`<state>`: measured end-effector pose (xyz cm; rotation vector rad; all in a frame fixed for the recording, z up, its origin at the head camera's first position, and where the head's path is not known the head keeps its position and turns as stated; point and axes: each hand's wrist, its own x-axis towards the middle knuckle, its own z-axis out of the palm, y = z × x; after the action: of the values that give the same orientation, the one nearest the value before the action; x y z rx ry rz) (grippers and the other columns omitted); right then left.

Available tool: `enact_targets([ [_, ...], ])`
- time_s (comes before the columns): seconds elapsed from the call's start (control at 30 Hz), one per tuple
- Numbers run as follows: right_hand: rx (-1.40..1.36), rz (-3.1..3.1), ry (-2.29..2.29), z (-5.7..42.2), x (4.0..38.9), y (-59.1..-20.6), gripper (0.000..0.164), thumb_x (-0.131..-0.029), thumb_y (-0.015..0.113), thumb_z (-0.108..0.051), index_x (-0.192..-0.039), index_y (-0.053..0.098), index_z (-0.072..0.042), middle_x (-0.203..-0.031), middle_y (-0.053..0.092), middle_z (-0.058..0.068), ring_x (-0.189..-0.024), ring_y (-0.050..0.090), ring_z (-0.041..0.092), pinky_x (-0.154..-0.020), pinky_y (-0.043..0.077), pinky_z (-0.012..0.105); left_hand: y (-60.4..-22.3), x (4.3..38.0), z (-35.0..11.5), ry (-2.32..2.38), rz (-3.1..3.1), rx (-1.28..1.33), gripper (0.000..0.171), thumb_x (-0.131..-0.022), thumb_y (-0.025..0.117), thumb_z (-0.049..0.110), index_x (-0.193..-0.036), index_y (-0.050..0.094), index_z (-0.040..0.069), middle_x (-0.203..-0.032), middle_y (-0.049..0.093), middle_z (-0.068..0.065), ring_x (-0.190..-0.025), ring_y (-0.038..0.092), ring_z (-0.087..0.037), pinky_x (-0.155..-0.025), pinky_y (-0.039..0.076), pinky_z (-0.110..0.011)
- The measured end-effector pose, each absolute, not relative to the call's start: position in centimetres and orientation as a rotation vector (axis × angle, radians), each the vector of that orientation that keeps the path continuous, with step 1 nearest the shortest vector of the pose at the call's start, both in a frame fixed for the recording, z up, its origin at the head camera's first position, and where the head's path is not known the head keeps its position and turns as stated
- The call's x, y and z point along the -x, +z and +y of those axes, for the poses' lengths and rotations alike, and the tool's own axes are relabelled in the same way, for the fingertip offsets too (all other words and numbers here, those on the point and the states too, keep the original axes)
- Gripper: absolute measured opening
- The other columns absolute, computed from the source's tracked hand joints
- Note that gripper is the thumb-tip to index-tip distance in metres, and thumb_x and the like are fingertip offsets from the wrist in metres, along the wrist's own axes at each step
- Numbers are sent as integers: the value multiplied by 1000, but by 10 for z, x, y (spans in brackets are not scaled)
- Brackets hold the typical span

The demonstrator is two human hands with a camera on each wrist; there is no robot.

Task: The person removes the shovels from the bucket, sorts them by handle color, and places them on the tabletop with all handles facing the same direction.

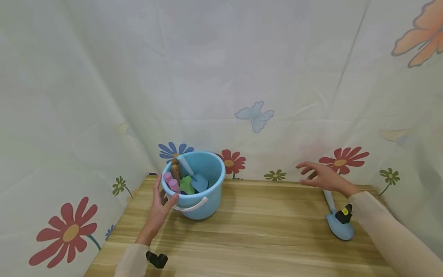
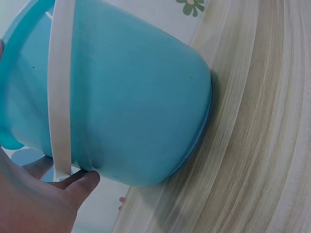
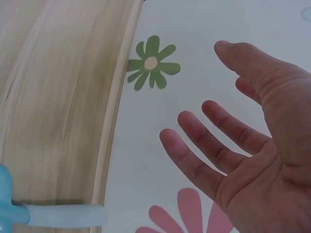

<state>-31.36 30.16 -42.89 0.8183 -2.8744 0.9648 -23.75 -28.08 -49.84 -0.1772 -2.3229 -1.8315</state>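
Observation:
A light blue toy bucket [image 1: 212, 198] with a white handle [image 1: 194, 207] stands on the wooden table. My left hand [image 1: 160, 212] rests against its left side, fingers along the outer wall and thumb at the front rim; in the left wrist view its fingertips [image 2: 87, 182] touch the wall near the handle. Inside the bucket are a blue toy shovel [image 1: 199, 182], pink pieces [image 1: 174, 186], a green piece [image 1: 187, 185] and a brown stick-like piece [image 1: 175, 172]. My right hand [image 1: 322, 177] is held in the air at the right, fingers loosely bent, palm bare in the right wrist view.
Below my right wrist another blue toy shovel [image 1: 340, 227] lies on the table [image 1: 263, 231], its handle toward the back edge. A white curtain [image 1: 207, 77] printed with flowers and butterflies hangs behind the table and on both sides.

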Motion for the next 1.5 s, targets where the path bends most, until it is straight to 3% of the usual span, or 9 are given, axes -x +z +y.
enact_targets([
  [0.4,-852,-2890,1026,287,318,-422,56,-94,77,-27,-142,55,-9,-122,66,21,-99,71,30,-81,59,49,-497,239,-281,-1805,-2320,195,87,-102,62,31,-162,1,44,-171,2,1,-156,10,-38,-118,18,-68],
  [0.63,-867,-2881,1008,280,321,-421,55,-93,78,-26,-142,56,-10,-121,67,19,-98,71,29,-81,60,48,-498,238,-281,-1798,-2329,182,85,-102,62,33,-160,2,50,-171,4,1,-156,10,-39,-117,21,-69],
  [1.5,-963,-2829,982,246,329,-406,53,-93,78,-16,-141,57,-11,-118,68,17,-98,72,31,-80,61,45,-497,237,-281,-1802,-2339,157,85,-102,62,36,-159,2,51,-172,3,0,-156,10,-40,-115,23,-70],
])
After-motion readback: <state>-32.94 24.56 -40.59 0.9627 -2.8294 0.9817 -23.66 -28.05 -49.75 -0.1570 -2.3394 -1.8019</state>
